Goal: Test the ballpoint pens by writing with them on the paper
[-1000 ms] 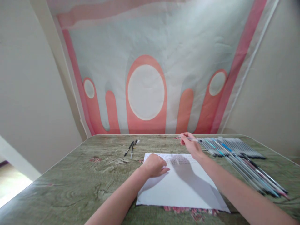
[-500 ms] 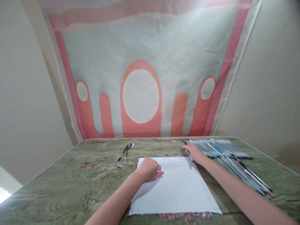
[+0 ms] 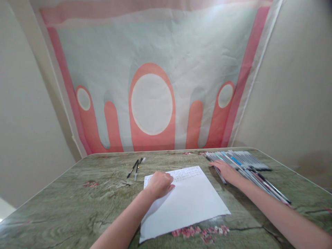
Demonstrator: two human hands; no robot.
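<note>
A white sheet of paper [image 3: 184, 200], with rows of handwriting along its far part, lies turned at an angle on the table. My left hand [image 3: 158, 185] rests curled on its upper left area, fingers folded and thumb to the right; whatever is inside the fingers is hidden. Right of the sheet, my right hand [image 3: 225, 171] has its fingers closed over a slim dark-tipped pen [image 3: 221, 177], which lies slanted on the table. The hand's fingertips are beside a row of grey pens [image 3: 250, 159] laid close together.
Loose black and clear pens [image 3: 132, 168] lie left of the sheet. More pens, some dark and some light [image 3: 272, 186], lie slanted beyond my right wrist. The wood-patterned table [image 3: 64, 207] meets a pink and grey hanging [image 3: 153, 41] behind it.
My right hand has moved right with the pen, off the sheet's edge toward the pen row. The sheet has turned counterclockwise, its near right corner swinging away. The view has shifted slightly.
</note>
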